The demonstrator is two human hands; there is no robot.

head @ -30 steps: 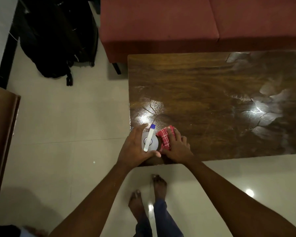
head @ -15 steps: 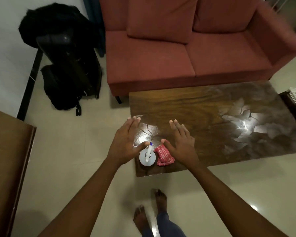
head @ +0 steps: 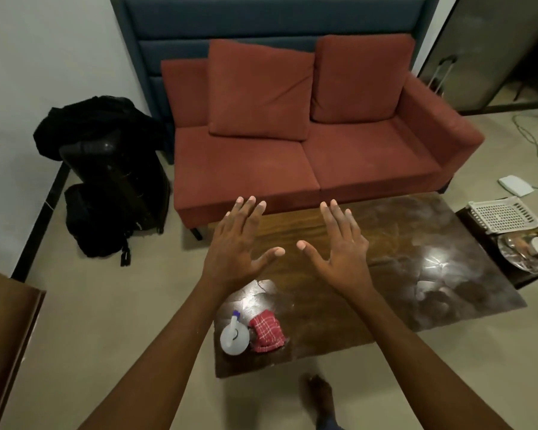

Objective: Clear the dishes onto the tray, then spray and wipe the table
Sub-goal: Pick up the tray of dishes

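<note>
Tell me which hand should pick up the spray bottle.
Left, probably. The spray bottle stands at the table's near left corner, closer to the left hand, which is open and empty. The right hand, also open, would have to reach across the red cloth beside it.

A glossy dark wooden coffee table (head: pixel 385 243) carries a white spray bottle (head: pixel 234 336) just beside a crumpled red checked cloth (head: pixel 266 330), at its near left corner.
</note>
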